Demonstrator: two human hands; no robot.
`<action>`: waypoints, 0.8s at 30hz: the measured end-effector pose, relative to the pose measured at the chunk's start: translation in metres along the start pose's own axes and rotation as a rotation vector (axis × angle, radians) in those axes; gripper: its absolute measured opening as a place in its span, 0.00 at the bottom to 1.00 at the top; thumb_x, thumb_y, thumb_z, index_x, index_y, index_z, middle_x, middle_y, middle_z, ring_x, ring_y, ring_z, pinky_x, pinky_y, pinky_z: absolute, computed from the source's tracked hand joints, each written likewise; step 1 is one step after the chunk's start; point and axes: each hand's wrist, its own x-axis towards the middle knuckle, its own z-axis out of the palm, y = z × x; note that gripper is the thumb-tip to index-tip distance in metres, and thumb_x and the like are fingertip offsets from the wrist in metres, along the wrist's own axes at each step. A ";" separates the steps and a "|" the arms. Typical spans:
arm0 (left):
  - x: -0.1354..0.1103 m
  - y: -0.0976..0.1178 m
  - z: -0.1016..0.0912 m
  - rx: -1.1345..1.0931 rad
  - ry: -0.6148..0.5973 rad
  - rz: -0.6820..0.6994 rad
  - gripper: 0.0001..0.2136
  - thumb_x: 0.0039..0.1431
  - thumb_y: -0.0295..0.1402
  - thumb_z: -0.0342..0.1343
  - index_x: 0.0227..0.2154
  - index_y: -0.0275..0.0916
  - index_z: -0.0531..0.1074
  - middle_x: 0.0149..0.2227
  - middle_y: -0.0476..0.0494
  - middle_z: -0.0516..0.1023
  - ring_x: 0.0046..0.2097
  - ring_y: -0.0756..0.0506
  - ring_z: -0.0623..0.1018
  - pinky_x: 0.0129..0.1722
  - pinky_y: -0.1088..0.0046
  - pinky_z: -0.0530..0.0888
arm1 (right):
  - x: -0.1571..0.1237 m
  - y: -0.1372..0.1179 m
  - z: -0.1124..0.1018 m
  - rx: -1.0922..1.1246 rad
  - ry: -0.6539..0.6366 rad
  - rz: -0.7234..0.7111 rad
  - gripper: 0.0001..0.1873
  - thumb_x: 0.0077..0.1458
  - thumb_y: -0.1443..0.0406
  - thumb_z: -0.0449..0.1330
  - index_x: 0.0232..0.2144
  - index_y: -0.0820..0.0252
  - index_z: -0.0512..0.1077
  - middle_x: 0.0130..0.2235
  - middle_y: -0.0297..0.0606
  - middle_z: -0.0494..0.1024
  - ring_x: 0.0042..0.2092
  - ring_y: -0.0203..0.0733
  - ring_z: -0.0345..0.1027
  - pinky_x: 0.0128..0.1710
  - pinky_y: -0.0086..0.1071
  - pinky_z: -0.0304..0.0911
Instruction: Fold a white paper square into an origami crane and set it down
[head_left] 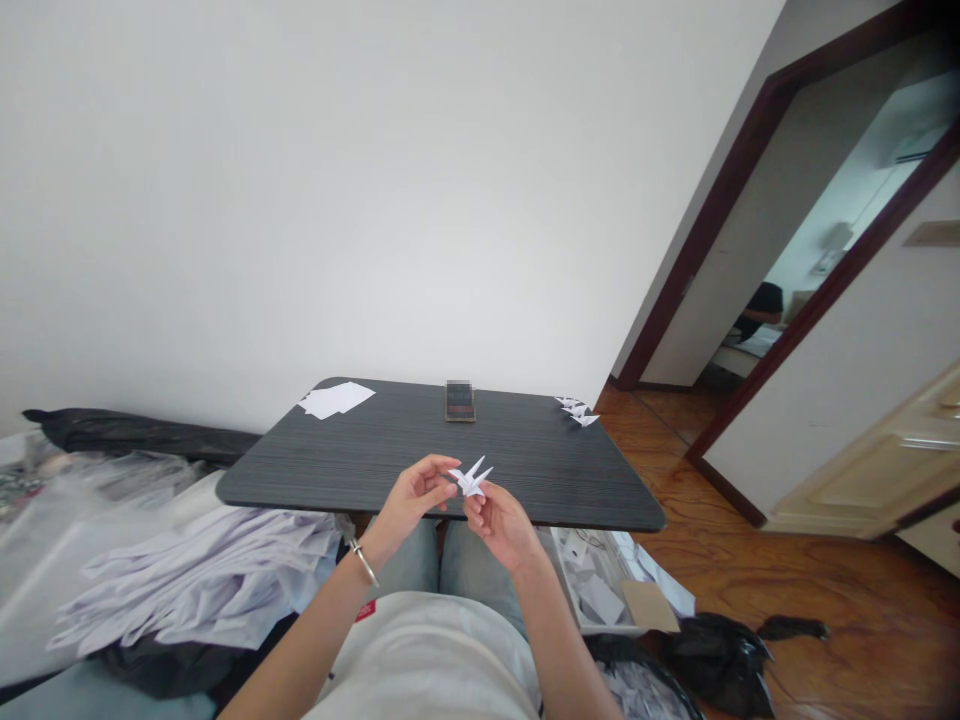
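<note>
A small white folded paper figure (472, 478) with pointed tips is held between both hands above the near edge of a dark grey table (360, 470). My left hand (415, 495) pinches its left side with thumb and fingertips. My right hand (501, 520) grips its lower right part, fingers closed. A metal bracelet sits on my left wrist.
On the table lie a stack of white paper sheets (336, 399) at the far left, a phone (460, 400) at the far middle and several folded paper pieces (577, 410) at the far right. A pile of white sheets (202, 580) lies left; a box of paper scraps (600, 590) and black bags (712, 650) right.
</note>
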 end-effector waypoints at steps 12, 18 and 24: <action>-0.003 -0.004 0.002 -0.100 -0.088 -0.006 0.11 0.45 0.26 0.60 0.34 0.33 0.71 0.30 0.45 0.76 0.30 0.50 0.75 0.33 0.75 0.70 | 0.000 0.001 0.001 -0.039 0.063 0.016 0.09 0.45 0.66 0.59 0.19 0.66 0.66 0.17 0.27 0.60 0.16 0.25 0.52 0.13 0.19 0.45; -0.002 -0.004 0.003 -0.152 -0.114 -0.034 0.10 0.42 0.27 0.62 0.30 0.34 0.71 0.29 0.46 0.76 0.32 0.49 0.75 0.36 0.74 0.69 | 0.001 0.002 0.001 -0.100 0.115 -0.022 0.13 0.45 0.65 0.59 0.15 0.65 0.64 0.14 0.27 0.59 0.15 0.25 0.50 0.12 0.20 0.42; -0.003 -0.004 0.004 -0.177 -0.089 -0.027 0.10 0.42 0.26 0.62 0.30 0.34 0.70 0.30 0.47 0.75 0.33 0.49 0.74 0.37 0.73 0.69 | 0.002 0.004 0.001 -0.072 0.114 -0.013 0.12 0.43 0.65 0.60 0.14 0.64 0.63 0.14 0.27 0.59 0.14 0.25 0.50 0.12 0.21 0.43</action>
